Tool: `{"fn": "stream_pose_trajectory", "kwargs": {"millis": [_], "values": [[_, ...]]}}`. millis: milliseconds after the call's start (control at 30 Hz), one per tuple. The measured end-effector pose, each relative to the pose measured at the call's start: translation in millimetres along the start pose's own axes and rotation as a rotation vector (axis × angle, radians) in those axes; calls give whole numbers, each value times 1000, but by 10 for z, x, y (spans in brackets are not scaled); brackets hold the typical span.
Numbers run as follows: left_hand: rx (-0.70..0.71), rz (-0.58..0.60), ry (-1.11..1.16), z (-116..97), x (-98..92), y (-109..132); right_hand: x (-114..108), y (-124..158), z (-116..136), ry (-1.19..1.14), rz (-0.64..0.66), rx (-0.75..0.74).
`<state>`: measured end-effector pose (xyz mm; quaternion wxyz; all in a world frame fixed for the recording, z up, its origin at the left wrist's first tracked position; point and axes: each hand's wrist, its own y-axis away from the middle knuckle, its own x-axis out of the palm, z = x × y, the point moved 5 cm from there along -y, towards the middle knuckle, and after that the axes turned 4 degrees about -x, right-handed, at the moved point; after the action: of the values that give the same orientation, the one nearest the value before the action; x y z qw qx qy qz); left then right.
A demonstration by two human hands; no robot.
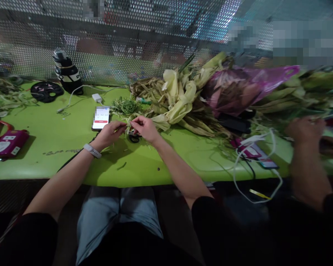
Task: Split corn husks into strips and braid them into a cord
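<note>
Close together over the green table point(83, 136), my left hand point(111, 133) and my right hand point(146, 128) pinch a small, pale green piece of corn husk point(128, 126). Its exact shape is too small to make out. Just beneath the fingers lie black-handled scissors point(133, 138), partly covered. A phone point(100, 118) with a lit screen rests beside my left hand. Behind both hands is a small heap of thin green strips point(126, 106). To the right of it spreads a large pile of corn husks point(180, 99).
A pink plastic bag point(233, 88) sits by the husks. White cables point(273, 147) and another phone point(266, 161) lie right, near a co-worker's hand point(306, 129). Leftward are a black bottle point(68, 74), black mask point(46, 91) and magenta box point(9, 143). Perforated metal point(105, 66) stands behind.
</note>
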<state>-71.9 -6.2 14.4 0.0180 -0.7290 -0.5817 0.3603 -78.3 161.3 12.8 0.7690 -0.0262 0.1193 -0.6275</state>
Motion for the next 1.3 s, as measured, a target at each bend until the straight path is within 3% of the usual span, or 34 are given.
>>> {"fn": "stream_pose_trajectory", "kwargs": {"millis": [300,433,700,867,1067,1167,1300], "values": [[-79,40,125,6,-25,24,-127,-81,-8,-34,-55,-86],[-152,43,300,36,-49,2,-178,-85,42,-31,-61,-131],[-275,-135,638,161,-153,-46,-315,-109,35,-93,-202,-98],[-393,-264,759,272,-218,-44,-379,-117,12,-209,-287,-62],[-460,-431,843,264,-325,-39,-427,-127,1,-309,-360,-13],[-471,-456,843,248,-344,-41,-435,-126,-8,-322,-363,11],[-477,-390,803,236,-316,-36,-401,-106,-7,-316,-311,34]]}}
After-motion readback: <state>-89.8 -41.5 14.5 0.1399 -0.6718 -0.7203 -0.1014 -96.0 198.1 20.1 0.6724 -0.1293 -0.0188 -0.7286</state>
